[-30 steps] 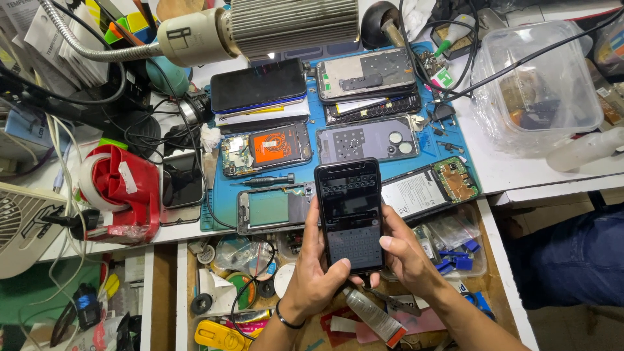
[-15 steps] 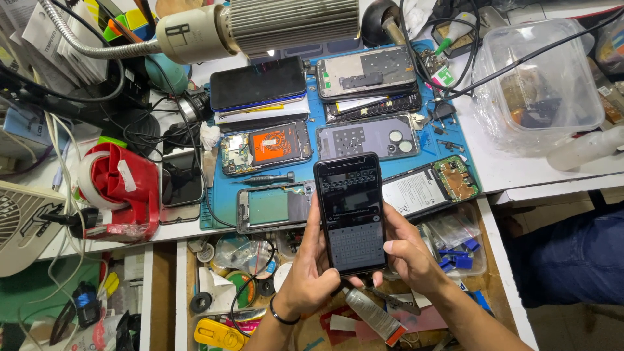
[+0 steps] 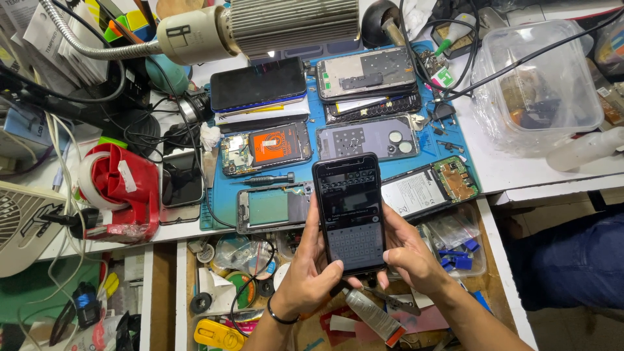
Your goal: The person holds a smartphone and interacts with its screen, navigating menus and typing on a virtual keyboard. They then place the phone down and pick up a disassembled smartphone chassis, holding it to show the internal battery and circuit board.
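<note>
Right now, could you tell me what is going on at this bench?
A person holds a black smartphone upright in both hands above an open drawer of small parts. The left hand grips its left edge and the right hand its right edge. Its screen is lit and shows an on-screen keyboard. Behind it, on a blue work mat, lie several opened phones and a small screwdriver. A red tape dispenser stands to the left, and a clear plastic tub to the right.
</note>
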